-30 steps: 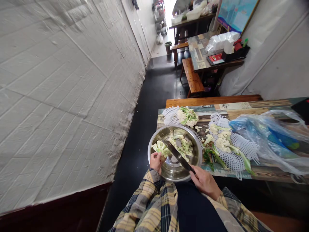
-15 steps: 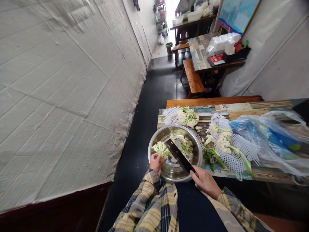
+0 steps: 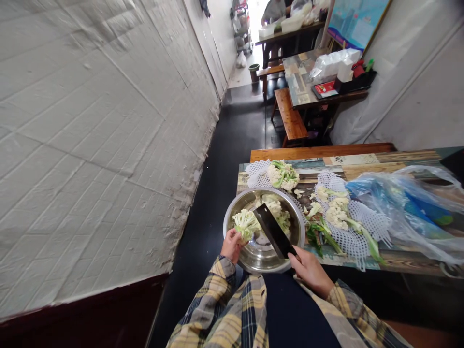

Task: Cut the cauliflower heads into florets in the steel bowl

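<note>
My left hand (image 3: pixel 232 245) pinches a pale cauliflower floret (image 3: pixel 245 223) by its stem, over the left side of a steel bowl (image 3: pixel 259 265). In my right hand (image 3: pixel 312 271) is a dark, broad-bladed cleaver (image 3: pixel 274 231), gripped by the handle. Its blade slants across the bowl, with the tip close to the floret; whether they touch I cannot tell. More cut cauliflower (image 3: pixel 283 215) lies inside the bowl, partly behind the blade. Behind the bowl sits a cauliflower head (image 3: pixel 283 175) on white foam netting.
On the table (image 3: pixel 366 171) to the right lie cauliflower pieces (image 3: pixel 338 212), green leaves (image 3: pixel 319 234), foam netting (image 3: pixel 351 239) and a plastic bag (image 3: pixel 409 203). A wooden bench (image 3: pixel 290 113) and another table (image 3: pixel 299 79) stand beyond. A white wall (image 3: pixel 108 145) runs along the left. A person (image 3: pixel 273 12) is far back.
The floret in my left hand has turned and shifted slightly right. The cleaver has moved a little right, and its blade now shows more of its flat side.
</note>
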Tool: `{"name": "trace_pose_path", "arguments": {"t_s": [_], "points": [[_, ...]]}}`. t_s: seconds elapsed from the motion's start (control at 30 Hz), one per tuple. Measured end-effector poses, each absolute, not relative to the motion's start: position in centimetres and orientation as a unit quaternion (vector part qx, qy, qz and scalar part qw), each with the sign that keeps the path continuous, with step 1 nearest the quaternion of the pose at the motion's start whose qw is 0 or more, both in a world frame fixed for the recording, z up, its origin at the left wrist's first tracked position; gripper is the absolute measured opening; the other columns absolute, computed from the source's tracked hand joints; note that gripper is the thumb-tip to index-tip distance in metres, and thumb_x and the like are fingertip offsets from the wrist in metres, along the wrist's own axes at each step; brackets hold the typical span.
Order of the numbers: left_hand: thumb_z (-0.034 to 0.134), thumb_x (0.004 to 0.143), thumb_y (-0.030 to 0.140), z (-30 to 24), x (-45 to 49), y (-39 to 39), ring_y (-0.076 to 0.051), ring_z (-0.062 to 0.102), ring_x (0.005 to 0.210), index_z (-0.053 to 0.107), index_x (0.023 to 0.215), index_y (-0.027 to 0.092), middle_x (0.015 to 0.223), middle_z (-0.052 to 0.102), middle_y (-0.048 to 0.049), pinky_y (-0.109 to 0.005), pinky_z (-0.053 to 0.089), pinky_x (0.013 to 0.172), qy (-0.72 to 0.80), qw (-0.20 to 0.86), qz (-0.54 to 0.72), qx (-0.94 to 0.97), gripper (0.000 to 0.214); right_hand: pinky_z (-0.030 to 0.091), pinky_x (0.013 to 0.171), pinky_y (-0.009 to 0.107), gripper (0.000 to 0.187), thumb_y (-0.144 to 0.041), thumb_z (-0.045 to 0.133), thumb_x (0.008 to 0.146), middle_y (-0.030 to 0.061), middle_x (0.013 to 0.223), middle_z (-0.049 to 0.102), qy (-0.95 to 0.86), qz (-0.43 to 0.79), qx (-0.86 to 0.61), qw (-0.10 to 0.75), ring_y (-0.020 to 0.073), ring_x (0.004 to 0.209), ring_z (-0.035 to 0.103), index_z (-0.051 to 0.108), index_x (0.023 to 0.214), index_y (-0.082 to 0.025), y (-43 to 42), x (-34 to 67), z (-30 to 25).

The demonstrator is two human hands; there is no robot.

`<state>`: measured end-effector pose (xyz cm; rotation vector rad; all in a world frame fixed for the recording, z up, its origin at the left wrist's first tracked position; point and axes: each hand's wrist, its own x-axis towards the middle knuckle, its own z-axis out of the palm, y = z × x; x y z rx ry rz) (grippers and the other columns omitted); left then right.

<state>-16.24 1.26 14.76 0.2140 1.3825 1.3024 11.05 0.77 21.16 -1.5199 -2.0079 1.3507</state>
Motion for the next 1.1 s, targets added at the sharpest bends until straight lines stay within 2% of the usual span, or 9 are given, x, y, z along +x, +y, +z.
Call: {"name": "trace_pose_path", "arguments": {"t_s": [0.13, 0.27, 0.4, 0.53, 0.6, 0.73, 0.9, 1.0, 1.1], "points": [[0.086, 0.051, 0.037, 15.4, -17.1, 1.0, -0.013, 0.064, 0.064, 0.054, 0.093, 0.018, 0.077, 0.067, -0.0008, -0.023, 0.049, 0.057, 0.601, 0.578, 0.520, 0.186, 0.055, 0.051, 0.075, 0.029, 0.042, -0.039, 0.035, 0.094, 0.0082, 0.086, 0.073, -0.716, 0.439, -0.519, 0.160, 0.0233, 0.084, 0.069, 0.066, 0.110, -0.016, 0.9, 11.4, 21.5], [0.086, 0.051, 0.034, 15.8, -17.6, 1.3, -0.015, 0.065, 0.075, 0.059, 0.092, 0.017, 0.089, 0.069, -0.0046, -0.026, 0.050, 0.068, 0.610, 0.553, 0.492, 0.282, 0.052, 0.051, 0.087, 0.033, 0.040, -0.036, 0.038, 0.093, 0.0095, 0.110, 0.071, -0.754, 0.408, -0.489, 0.160, 0.0242, 0.100, 0.067, 0.064, 0.118, -0.019, 0.7, 11.3, 21.1], [0.087, 0.048, 0.032, 16.2, -17.7, 1.6, -0.016, 0.064, 0.080, 0.063, 0.092, 0.017, 0.095, 0.069, -0.0064, -0.028, 0.050, 0.075, 0.623, 0.523, 0.491, 0.312, 0.052, 0.051, 0.093, 0.032, 0.039, -0.032, 0.038, 0.094, 0.0083, 0.117, 0.069, -0.778, 0.386, -0.466, 0.168, 0.0221, 0.107, 0.065, 0.062, 0.123, -0.021, 0.5, 11.1, 21.0], [0.087, 0.050, 0.031, 16.5, -17.2, 1.6, -0.015, 0.064, 0.077, 0.065, 0.091, 0.017, 0.091, 0.069, -0.0052, -0.028, 0.049, 0.075, 0.615, 0.521, 0.506, 0.307, 0.049, 0.047, 0.098, 0.031, 0.041, -0.029, 0.036, 0.095, 0.0101, 0.124, 0.066, -0.790, 0.371, -0.452, 0.181, 0.0211, 0.114, 0.061, 0.058, 0.127, -0.019, 0.5, 11.0, 20.9], [0.086, 0.052, 0.029, 16.8, -16.9, 1.6, -0.015, 0.064, 0.079, 0.065, 0.091, 0.017, 0.089, 0.068, -0.0045, -0.027, 0.049, 0.076, 0.608, 0.522, 0.516, 0.302, 0.047, 0.049, 0.094, 0.033, 0.039, -0.028, 0.036, 0.094, 0.0097, 0.117, 0.069, -0.788, 0.376, -0.463, 0.150, 0.0227, 0.108, 0.065, 0.061, 0.123, -0.021, 0.5, 10.8, 20.7], [0.085, 0.053, 0.024, 17.8, -16.8, 1.8, -0.015, 0.064, 0.082, 0.062, 0.092, 0.018, 0.092, 0.068, -0.0039, -0.026, 0.050, 0.076, 0.575, 0.542, 0.546, 0.280, 0.046, 0.050, 0.072, 0.029, 0.034, -0.030, 0.038, 0.091, 0.0058, 0.086, 0.074, -0.755, 0.419, -0.493, 0.106, 0.0224, 0.080, 0.069, 0.069, 0.102, -0.022, 0.7, 10.7, 20.3], [0.079, 0.062, 0.027, 19.3, -18.3, 1.9, -0.015, 0.065, 0.079, 0.058, 0.101, 0.021, 0.091, 0.069, -0.0016, -0.026, 0.051, 0.070, 0.553, 0.577, 0.574, 0.181, 0.045, 0.043, 0.054, 0.025, 0.034, -0.042, 0.041, 0.090, -0.0008, 0.055, 0.061, -0.655, 0.487, -0.545, 0.191, 0.0174, 0.051, 0.060, 0.066, 0.089, -0.019, 1.1, 11.0, 20.5], [0.073, 0.067, 0.032, 19.8, -19.2, 1.7, -0.019, 0.066, 0.085, 0.055, 0.107, 0.023, 0.101, 0.068, -0.0035, -0.032, 0.054, 0.072, 0.519, 0.600, 0.596, 0.125, 0.044, 0.040, 0.049, 0.025, 0.034, -0.049, 0.046, 0.088, -0.0040, 0.048, 0.054, -0.600, 0.505, -0.577, 0.228, 0.0151, 0.042, 0.053, 0.063, 0.085, -0.020, 1.3, 12.0, 20.2], [0.068, 0.068, 0.034, 20.0, -19.3, 1.5, -0.025, 0.066, 0.094, 0.053, 0.114, 0.022, 0.108, 0.068, -0.0070, -0.037, 0.056, 0.073, 0.483, 0.637, 0.595, 0.083, 0.050, 0.040, 0.046, 0.025, 0.038, -0.056, 0.050, 0.083, -0.0045, 0.049, 0.054, -0.548, 0.512, -0.610, 0.254, 0.0145, 0.041, 0.052, 0.062, 0.084, -0.020, 1.1, 13.2, 19.6]]}}
